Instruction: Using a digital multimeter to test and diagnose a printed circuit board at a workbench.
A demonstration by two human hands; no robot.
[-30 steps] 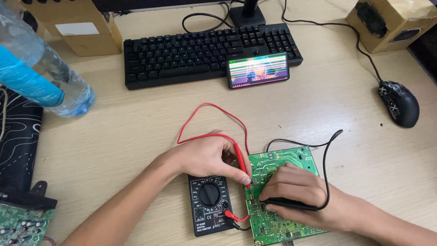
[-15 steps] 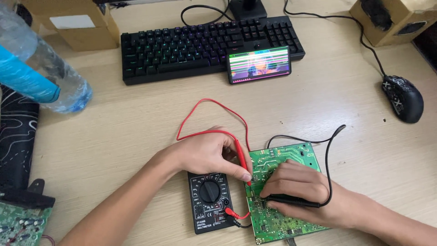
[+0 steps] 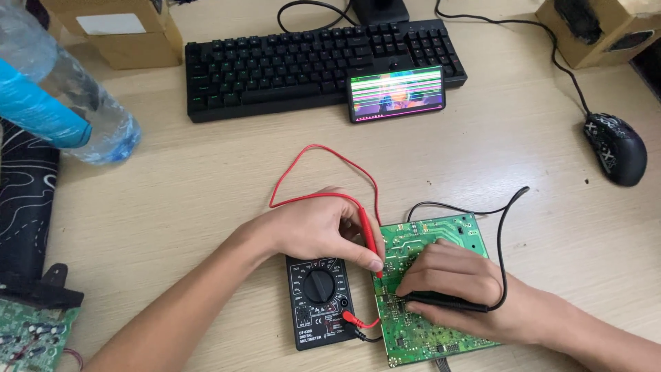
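- The left hand [image 3: 313,231] was closed around a red probe [image 3: 370,241], its tip pressed at the left edge of a green circuit board [image 3: 430,238].
- The right hand [image 3: 458,286] was closed around a black probe [image 3: 441,301], laid low across the same board.
- The board lay flat on the bench [image 3: 206,193], beneath the right hand.
- A black multimeter [image 3: 318,300] sat just below the left hand, touching the board's left side, both leads plugged in.
- Beyond the hands stood a keyboard [image 3: 275,69] and a lit phone [image 3: 396,93]; a mouse [image 3: 615,148] lay far right, a water bottle [image 3: 62,103] far left.
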